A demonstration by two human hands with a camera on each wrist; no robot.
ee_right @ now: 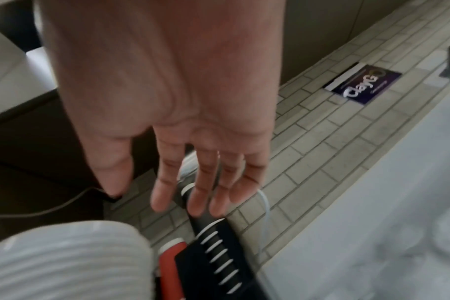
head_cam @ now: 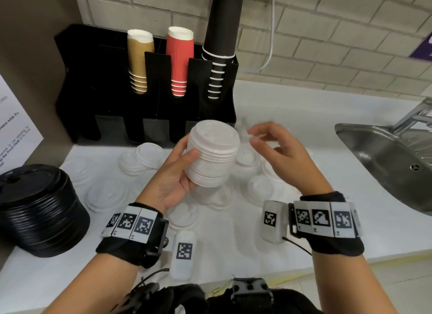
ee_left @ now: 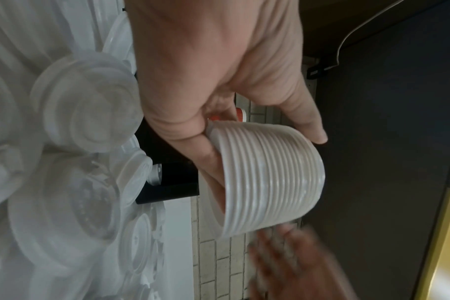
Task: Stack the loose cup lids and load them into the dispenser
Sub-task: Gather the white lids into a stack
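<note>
The left hand (head_cam: 174, 173) grips the stack of white lids (head_cam: 214, 153) above the counter (head_cam: 304, 117) (loose lids (head_cam: 149, 158) scattered below); the right hand (head_cam: 282, 157) hovers beside it, fingers relaxed, empty.

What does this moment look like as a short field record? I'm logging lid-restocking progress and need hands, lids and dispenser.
left hand: holds white lid stack in a thumb-and-fingers grip, above the counter
right hand: empty, fingers relaxed, just right of the stack, not touching it
loose white lids: many lie scattered on the white counter
black lid stack: on the counter at far left
dispenser: black, against the wall; holds tan, red and black cup stacks
task state: stack not yet loaded
</note>
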